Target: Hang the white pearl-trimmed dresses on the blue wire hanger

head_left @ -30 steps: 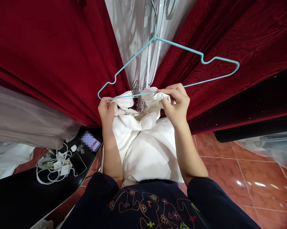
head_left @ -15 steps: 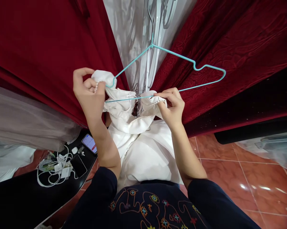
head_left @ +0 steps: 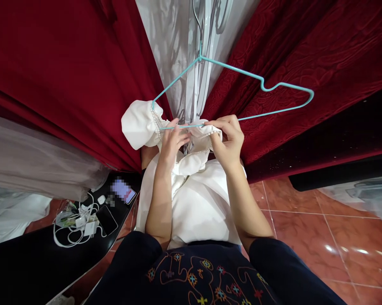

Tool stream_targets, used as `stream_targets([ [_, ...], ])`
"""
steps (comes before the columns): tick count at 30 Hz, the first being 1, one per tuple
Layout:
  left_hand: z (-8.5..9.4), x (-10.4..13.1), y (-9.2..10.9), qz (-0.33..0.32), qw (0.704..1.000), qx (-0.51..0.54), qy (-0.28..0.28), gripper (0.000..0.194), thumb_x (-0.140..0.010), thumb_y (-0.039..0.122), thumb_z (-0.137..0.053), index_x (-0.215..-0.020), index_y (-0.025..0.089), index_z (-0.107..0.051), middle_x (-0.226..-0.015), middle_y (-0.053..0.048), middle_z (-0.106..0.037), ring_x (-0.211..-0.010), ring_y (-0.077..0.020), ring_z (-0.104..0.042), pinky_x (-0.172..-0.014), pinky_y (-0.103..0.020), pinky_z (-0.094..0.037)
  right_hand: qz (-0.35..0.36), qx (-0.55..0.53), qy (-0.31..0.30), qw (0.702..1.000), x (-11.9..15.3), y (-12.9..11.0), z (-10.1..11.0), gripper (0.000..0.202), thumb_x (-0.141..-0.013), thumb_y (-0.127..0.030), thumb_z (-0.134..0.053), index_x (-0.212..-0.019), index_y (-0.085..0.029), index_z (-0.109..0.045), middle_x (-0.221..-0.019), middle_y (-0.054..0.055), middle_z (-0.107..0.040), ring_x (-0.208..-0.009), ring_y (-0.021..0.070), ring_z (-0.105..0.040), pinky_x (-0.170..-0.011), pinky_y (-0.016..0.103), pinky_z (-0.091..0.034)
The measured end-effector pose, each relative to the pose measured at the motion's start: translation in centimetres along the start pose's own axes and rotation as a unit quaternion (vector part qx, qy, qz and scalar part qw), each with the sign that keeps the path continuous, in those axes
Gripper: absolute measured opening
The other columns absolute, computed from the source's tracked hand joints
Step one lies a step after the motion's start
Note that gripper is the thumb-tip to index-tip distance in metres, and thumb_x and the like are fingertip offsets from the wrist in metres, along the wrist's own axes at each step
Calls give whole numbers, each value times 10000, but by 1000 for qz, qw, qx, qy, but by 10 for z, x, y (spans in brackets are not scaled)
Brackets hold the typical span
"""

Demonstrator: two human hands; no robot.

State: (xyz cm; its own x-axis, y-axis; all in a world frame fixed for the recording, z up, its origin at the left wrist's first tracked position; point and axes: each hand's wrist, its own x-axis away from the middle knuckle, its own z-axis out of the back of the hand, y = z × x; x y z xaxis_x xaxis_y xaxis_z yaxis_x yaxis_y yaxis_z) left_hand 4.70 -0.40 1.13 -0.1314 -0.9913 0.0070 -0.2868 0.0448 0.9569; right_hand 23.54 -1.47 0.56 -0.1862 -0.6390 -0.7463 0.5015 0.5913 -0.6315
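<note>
1. The left hand [head_left: 172, 143] has swung inward from the hanger's end to the middle, and the puffed sleeve [head_left: 136, 125] now sits on that end by itself.
2. Right hand [head_left: 228, 137]: thumb and fingers clamp the beaded edge of the white dress [head_left: 206, 207] against the turquoise hanger [head_left: 232, 67]'s lower bar, just as half a second ago.
3. Left hand: fingers spread apart and a little blurred, right at the bar beside the beading; whether they touch it, I can't tell.
4. The dress spreads in front of the person's body, bodice up at the bar, the hanger's right end bare.
5. Over to the left, the black table [head_left: 22, 262]: a clear bag [head_left: 66, 217] lies there with something green and yellowish inside, too small to name, white cables [head_left: 62, 242] looping around it.
6. Near it, a small white case [head_left: 101, 199], its inside hidden; a dark-screened phone [head_left: 106, 220]; and a lit phone [head_left: 124, 190], partly pixelated.
7. Behind it all, red curtains [head_left: 76, 63] flank white hangers [head_left: 206, 78], with red floor tiles [head_left: 305, 237] at right.
</note>
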Motion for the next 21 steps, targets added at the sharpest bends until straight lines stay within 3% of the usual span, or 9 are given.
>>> stream_targets([
  [1, -6, -3, -4, -41, 997, 65, 28, 407, -1031, 608, -587, -1207, 242, -617, -1301, -114, -746, -1183, -238, -761, -1094, -442, -573, 0, -1, -1, 1000, 0, -1, 0, 245, -1035, -432, -657, -1037, -245, -816, -921, 24, -678, -908, 168, -692, -823, 399, -618],
  [3, -16, -7, -6, -115, 980, 149, 61, 270, -1026, 513, -599, -1102, 255, -577, -1153, -67, -739, -1230, -216, -743, -1188, -445, -528, 7, -11, -4, 1000, 0, -4, -2, 217, -1035, -399, -652, -1069, -254, -809, -950, 26, -674, -932, 172, -690, -846, 408, -619],
  [6, -24, -4, 0, -187, 960, 190, 86, 181, -961, 337, -673, -937, 253, -515, -793, 34, -569, -938, -150, -743, -1129, -396, -579, 34, -4, 5, 999, 4, -6, -4, 208, -1033, -331, -610, -1123, -268, -787, -1024, 37, -670, -1005, 187, -687, -896, 429, -615],
  [8, -23, 0, 8, -222, 951, 188, 105, 195, -950, 284, -663, -890, 248, -480, -707, 66, -448, -752, -120, -664, -1032, -376, -627, 46, 31, 69, 996, 9, -3, -4, 252, -1018, -304, -573, -1189, -264, -753, -1106, 65, -638, -1056, 204, -666, -868, 418, -602],
  [10, -20, 3, 15, -246, 947, 170, 121, 221, -944, 275, -657, -874, 248, -449, -683, 74, -404, -684, -115, -608, -953, -366, -652, 45, 61, 176, 982, 15, 7, 0, 298, -979, -286, -565, -1246, -255, -693, -1184, 88, -563, -1033, 198, -624, -768, 365, -563],
  [13, -13, 4, 24, -257, 948, 145, 118, 261, -930, 296, -668, -869, 251, -419, -669, 76, -390, -670, -121, -587, -893, -355, -664, 4, 74, 280, 957, 15, 29, 20, 306, -907, -232, -589, -1211, -253, -568, -1191, 74, -472, -899, 150, -543, -703, 326, -506],
  [17, -8, 2, 26, -255, 950, 129, 125, 320, -943, 346, -680, -876, 257, -381, -671, 84, -364, -657, -109, -563, -874, -340, -662, -62, 76, 245, 964, -6, 62, 64, 299, -867, -113, -634, -1067, -253, -461, -1094, 48, -443, -911, 142, -511, -796, 322, -514],
  [21, -8, 3, 25, -245, 953, 111, 136, 335, -945, 374, -676, -880, 261, -367, -677, 82, -346, -658, -109, -545, -870, -338, -666, -26, 79, 254, 964, -40, 76, 99, 216, -969, -165, -641, -999, -263, -450, -1063, 52, -432, -1014, 175, -533, -934, 358, -509],
])
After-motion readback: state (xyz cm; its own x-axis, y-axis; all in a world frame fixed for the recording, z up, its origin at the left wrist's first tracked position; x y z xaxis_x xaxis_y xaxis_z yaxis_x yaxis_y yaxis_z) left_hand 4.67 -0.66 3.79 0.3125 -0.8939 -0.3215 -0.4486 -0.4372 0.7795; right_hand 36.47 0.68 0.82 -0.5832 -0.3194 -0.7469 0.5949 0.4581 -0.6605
